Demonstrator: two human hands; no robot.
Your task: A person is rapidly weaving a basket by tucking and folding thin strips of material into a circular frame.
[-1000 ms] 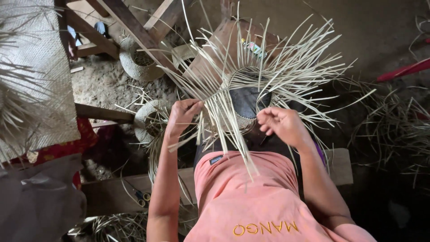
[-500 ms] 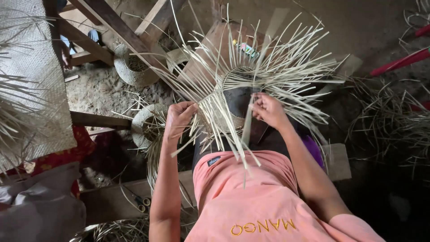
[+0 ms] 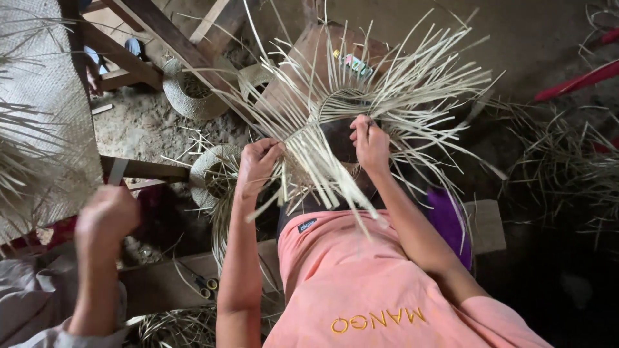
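Here: my left hand (image 3: pixel 258 161) pinches pale straw strips (image 3: pixel 335 174) at the left edge of the half-woven straw piece (image 3: pixel 361 96) over my lap; my right hand (image 3: pixel 371 143) grips strips at its centre, fingers curled shut.

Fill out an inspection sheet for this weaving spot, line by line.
Surface: dirt floor, scattered with straw.
Job's things: half-woven straw piece, loose strips fanning outward, held over the lap.
Clutter: woven hats on the floor, straw pile at right.
Grippers: left hand pinches strips at the weave's edge; right hand grips strips near its top.
Cables: nothing seen.
Surroundings: wooden beams, another person's hand at lower left, woven mat.
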